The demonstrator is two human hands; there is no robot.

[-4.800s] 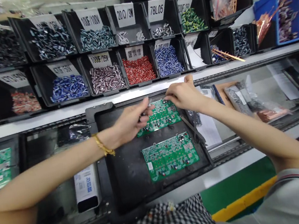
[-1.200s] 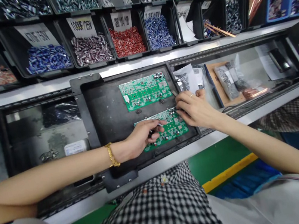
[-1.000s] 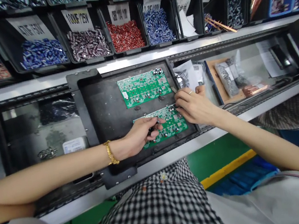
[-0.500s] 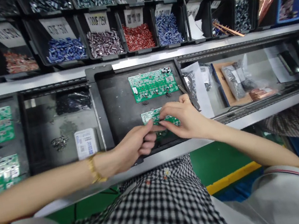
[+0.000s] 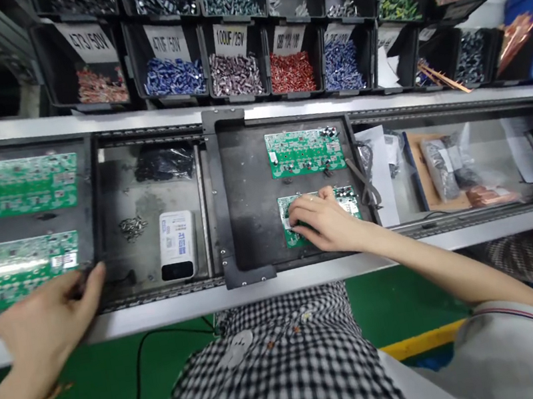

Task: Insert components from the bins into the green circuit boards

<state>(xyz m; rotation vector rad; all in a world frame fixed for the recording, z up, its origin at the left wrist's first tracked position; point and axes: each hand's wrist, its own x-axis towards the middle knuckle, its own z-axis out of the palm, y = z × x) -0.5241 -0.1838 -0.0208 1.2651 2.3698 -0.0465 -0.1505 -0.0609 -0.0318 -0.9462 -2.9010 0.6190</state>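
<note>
My left hand is at the near right corner of the left black tray, its thumb and fingers closed on the edge. Two green circuit boards lie in that tray: a far board and a near board. My right hand is over the near circuit board in the middle black tray, covering much of it. Its fingers are bent together at the board's left part; what they hold, if anything, is hidden. Another green circuit board with small parts fitted lies behind it.
Black bins with labels, such as a bin of red parts and a bin of blue parts, line the back. Between the trays lie a white power bank and a pile of metal bits. Pliers rest on the middle tray's right edge.
My left hand has left the near board in the middle tray and moved left to the left tray's corner. My right hand stays over the board. The view has shifted left.
</note>
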